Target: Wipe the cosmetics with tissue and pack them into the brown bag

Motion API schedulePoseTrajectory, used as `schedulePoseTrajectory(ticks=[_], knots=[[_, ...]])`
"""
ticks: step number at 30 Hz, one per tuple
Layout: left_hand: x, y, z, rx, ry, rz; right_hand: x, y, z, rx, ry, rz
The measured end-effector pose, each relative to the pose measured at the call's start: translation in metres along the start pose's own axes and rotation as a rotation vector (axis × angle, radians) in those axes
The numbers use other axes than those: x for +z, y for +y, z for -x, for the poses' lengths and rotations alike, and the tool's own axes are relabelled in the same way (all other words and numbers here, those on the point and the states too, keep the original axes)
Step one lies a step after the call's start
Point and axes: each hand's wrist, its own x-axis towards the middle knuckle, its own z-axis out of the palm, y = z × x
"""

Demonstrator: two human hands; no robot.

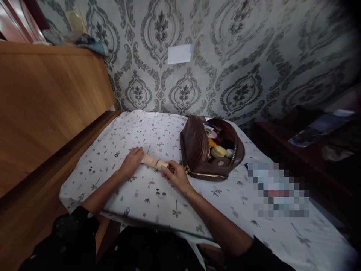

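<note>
A pale pink cosmetic tube (pixel 154 162) lies level just above or on the patterned white cloth, between my two hands. At its left end are the closed fingers of my left hand (pixel 133 161), back of the hand upward. My right hand (pixel 177 176) pinches the tube's right end between thumb and fingers; small dark print shows beside them. Right of that hand stands a brown toiletry bag (pixel 194 145), unzipped, its flap tipped back. Inside it I see a yellow rounded item (pixel 218 151) and several other small things, partly hidden.
The patterned white cloth (pixel 109 150) covers the surface before me. A wooden cabinet (pixel 56 98) borders it on the left, and a patterned wall (pixel 160 90) stands behind. At right lies a pixelated object (pixel 278 190); beyond it is a dark piece of furniture (pixel 278 141).
</note>
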Motion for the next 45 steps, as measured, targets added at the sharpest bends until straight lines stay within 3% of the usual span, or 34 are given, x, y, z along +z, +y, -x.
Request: schedulePoseTrajectory(ticks=[4, 7, 9, 14, 16, 19, 23, 26, 31, 37, 45], knots=[[-0.005, -0.014, 0.005, -0.101, 0.029, -0.025, 0.000, -0.002, 0.001, -0.069, 0.027, 0.054], [-0.008, 0.002, 0.008, -0.116, 0.035, -0.007, 0.001, -0.003, 0.002, -0.079, 0.021, 0.093], [-0.007, 0.022, 0.009, -0.054, 0.040, 0.023, 0.001, -0.005, 0.003, -0.074, 0.011, 0.080], [-0.002, 0.075, 0.013, 0.305, 0.015, -0.018, 0.001, -0.009, 0.003, 0.004, -0.053, -0.068], [-0.002, 0.080, 0.012, 0.389, 0.003, -0.070, 0.001, -0.011, 0.003, 0.056, -0.063, -0.147], [-0.007, 0.064, 0.007, 0.374, 0.021, -0.160, 0.001, -0.015, 0.004, 0.121, -0.027, -0.268], [-0.019, 0.022, -0.002, 0.129, 0.054, -0.149, 0.002, -0.021, 0.007, 0.195, 0.029, -0.419], [-0.027, 0.006, -0.008, -0.134, 0.136, 0.085, 0.005, -0.024, 0.008, 0.231, 0.025, -0.503], [-0.024, 0.008, -0.019, -0.549, 0.251, 0.630, 0.006, -0.026, 0.008, 0.247, -0.014, -0.574], [-0.016, 0.005, -0.031, -0.806, 0.321, 0.879, 0.003, -0.027, 0.008, 0.316, -0.071, -0.637], [-0.026, 0.002, -0.034, -1.053, 0.234, 1.127, 0.003, -0.023, 0.006, 0.305, -0.120, -0.687]])
